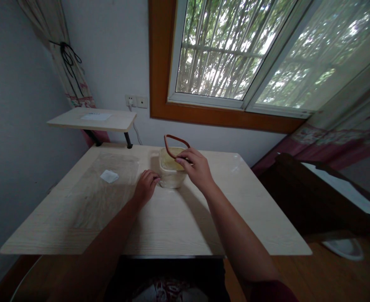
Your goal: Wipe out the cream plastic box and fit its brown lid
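Observation:
A clear plastic container [171,180] with a yellowish rim stands upright on the table. Above its opening, my right hand [196,167] pinches a reddish-brown rounded loop [168,147], tilted up on edge. The loop is about as wide as the container's rim; I cannot tell whether it is a bare ring or the edge of a clear lid. My left hand [146,184] is low at the container's left side, fingers curled and tips against its wall.
The pale wooden table [251,218] has a clear plastic sheet [109,201] on its left, with a small white packet [109,176] on top. A raised shelf [93,119] at the back left bears a paper. A dark piece of furniture [298,201] stands at right.

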Available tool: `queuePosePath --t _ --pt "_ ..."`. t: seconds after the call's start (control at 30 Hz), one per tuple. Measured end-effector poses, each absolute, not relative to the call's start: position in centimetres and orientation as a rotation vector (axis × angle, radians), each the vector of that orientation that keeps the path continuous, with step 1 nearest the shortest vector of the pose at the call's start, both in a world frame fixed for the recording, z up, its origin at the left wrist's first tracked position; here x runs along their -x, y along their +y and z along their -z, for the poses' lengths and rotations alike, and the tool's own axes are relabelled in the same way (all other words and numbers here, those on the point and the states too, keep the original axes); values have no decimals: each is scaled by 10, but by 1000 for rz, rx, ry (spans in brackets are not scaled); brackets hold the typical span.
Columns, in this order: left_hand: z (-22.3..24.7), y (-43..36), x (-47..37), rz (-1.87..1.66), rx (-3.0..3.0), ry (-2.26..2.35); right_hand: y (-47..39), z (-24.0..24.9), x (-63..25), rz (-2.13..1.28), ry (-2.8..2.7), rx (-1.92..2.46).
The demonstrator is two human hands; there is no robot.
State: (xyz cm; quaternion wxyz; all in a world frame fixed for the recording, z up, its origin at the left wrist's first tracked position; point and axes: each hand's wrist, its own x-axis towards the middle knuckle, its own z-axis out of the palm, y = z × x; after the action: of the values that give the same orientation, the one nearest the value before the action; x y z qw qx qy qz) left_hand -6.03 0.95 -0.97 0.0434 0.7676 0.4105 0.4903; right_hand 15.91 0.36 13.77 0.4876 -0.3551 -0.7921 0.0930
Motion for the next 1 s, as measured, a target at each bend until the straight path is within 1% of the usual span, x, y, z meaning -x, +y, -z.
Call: queuePosePath --t 0.17,0.3,0.53,0.7,1.0 --pt "10 9 61 -1502 -2331 1261 3 -137 -178 -163 -1801 890" --pt "9 8 61 -1510 -2324 1268 3 -125 -204 -123 -1746 974" --pt "10 9 61 -1525 -2323 1265 5 -83 -259 -12 -1787 1126" --pt "10 8 61 -1533 -2323 1262 6 -48 -293 84 -1912 1217" --pt "9 8 60 -1501 -2307 1293 4 -3 -318 123 -2021 1383"
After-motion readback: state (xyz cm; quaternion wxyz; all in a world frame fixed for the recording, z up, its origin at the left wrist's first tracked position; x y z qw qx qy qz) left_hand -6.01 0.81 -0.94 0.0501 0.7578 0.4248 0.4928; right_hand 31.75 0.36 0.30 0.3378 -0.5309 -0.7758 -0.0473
